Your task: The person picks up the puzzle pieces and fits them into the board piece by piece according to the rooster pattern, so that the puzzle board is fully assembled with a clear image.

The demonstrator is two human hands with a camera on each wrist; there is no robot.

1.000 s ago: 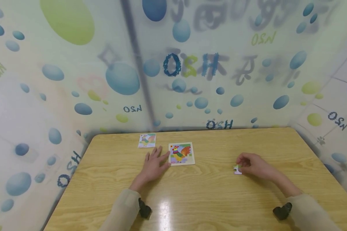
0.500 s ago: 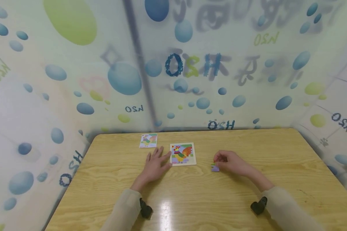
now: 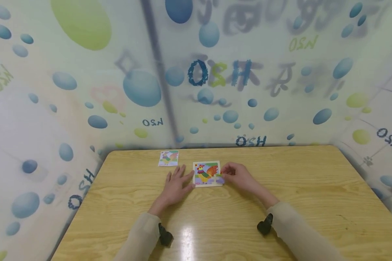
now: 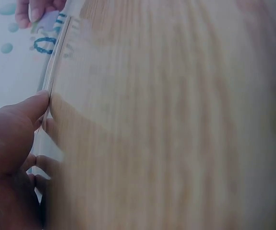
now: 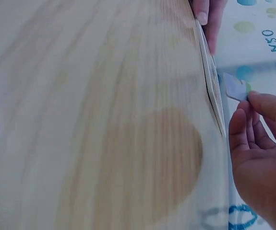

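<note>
A framed jigsaw puzzle [image 3: 205, 173] with a colourful rooster picture lies on the wooden table, its lower right corner showing a pale gap. Fingers spread, my left hand [image 3: 175, 188] rests on the table with thumb and fingertip at the frame's left edge. My right hand [image 3: 241, 177] pinches a puzzle piece [image 5: 235, 87], lilac with a bit of green, between thumb and fingers. In the head view that piece overlaps the frame's lower right corner. The right wrist view shows it raised above the thin frame [image 5: 210, 76].
A square card [image 3: 168, 158] with a paler rooster picture lies behind my left hand, near the table's [image 3: 117, 188] back edge. A patterned wall [image 3: 281, 123] with blue and green ovals rises right behind the table.
My right hand has carried the puzzle piece leftward from the right side of the table to the frame's right edge. The left hand stays at the frame's left side.
</note>
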